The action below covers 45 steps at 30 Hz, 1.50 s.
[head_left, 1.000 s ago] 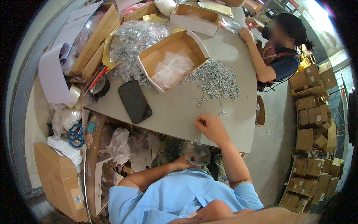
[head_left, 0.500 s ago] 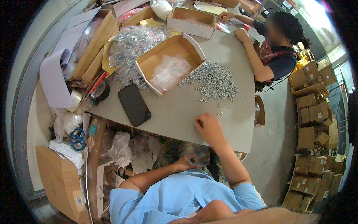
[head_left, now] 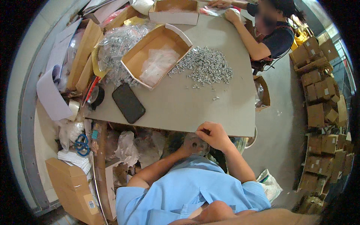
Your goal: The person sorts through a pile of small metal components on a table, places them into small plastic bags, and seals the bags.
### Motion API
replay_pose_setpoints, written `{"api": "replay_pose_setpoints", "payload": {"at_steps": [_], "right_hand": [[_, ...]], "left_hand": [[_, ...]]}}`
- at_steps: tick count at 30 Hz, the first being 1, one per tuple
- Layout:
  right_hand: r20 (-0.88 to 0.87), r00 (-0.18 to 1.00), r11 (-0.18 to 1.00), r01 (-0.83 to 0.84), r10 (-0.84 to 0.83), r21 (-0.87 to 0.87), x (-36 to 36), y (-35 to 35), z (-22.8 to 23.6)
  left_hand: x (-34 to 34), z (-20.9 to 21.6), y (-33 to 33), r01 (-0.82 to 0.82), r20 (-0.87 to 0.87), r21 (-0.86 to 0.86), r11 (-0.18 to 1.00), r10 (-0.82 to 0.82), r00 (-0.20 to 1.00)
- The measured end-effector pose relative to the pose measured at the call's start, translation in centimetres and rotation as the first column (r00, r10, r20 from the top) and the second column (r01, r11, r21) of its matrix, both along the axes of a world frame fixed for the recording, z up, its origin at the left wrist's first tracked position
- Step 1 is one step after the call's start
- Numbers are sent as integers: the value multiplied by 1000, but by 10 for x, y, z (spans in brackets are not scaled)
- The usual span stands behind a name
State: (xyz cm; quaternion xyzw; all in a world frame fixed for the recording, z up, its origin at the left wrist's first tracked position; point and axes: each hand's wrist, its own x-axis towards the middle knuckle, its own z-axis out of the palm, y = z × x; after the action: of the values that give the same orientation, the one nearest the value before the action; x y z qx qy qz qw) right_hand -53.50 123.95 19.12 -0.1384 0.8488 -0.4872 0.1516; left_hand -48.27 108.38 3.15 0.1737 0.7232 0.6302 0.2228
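Note:
Close to my body, below the table's front edge, my left hand (head_left: 182, 150) grips a small clear plastic bag (head_left: 200, 147). A small dark spot shows in the bag; I cannot make out what it is. My right hand (head_left: 214, 135) is just above the bag at the table edge, its fingers curled together in a pinch. Whatever sits between those fingertips is hidden. Beyond it, a heap of small silver screws (head_left: 210, 65) lies on the grey table (head_left: 180, 108), with a few strays nearer me. Left of the heap, an open cardboard box (head_left: 131, 60) holds flat clear bags (head_left: 159, 65).
A black phone (head_left: 128, 103) lies near the table's front left. Behind it are filled clear bags (head_left: 120, 45) and a white box (head_left: 174, 17). Across the table a co-worker (head_left: 258, 47) handles a bag. Blue-handled scissors (head_left: 81, 145) hang at the left; stacked cartons (head_left: 318, 90) stand right.
My right hand has drawn back from the tabletop near the stray screws to the bag in my left hand. The view has shifted slightly, so the table appears higher.

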Motion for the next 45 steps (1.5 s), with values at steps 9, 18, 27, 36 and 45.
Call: {"api": "replay_pose_setpoints", "payload": {"at_steps": [9, 18, 27, 36, 45], "right_hand": [[-273, 911, 947, -270, 311, 176, 18, -15, 6], [-525, 797, 928, -371, 299, -35, 19, -33, 38], [-275, 960, 995, -71, 49, -72, 23, -12, 40], [-390, 920, 984, -107, 45, -140, 15, -10, 34], [-209, 952, 971, 200, -224, -128, 2, 27, 12]], "left_hand": [[-19, 65, -79, 396, 320, -262, 880, -308, 896], [-25, 165, -76, 27, 197, 198, 980, -67, 978], [-36, 157, -58, -117, -400, -28, 993, 96, 911], [-53, 184, -49, -93, -546, -136, 986, 3, 838], [-201, 251, -123, -758, -793, 153, 634, 537, 289]]}}
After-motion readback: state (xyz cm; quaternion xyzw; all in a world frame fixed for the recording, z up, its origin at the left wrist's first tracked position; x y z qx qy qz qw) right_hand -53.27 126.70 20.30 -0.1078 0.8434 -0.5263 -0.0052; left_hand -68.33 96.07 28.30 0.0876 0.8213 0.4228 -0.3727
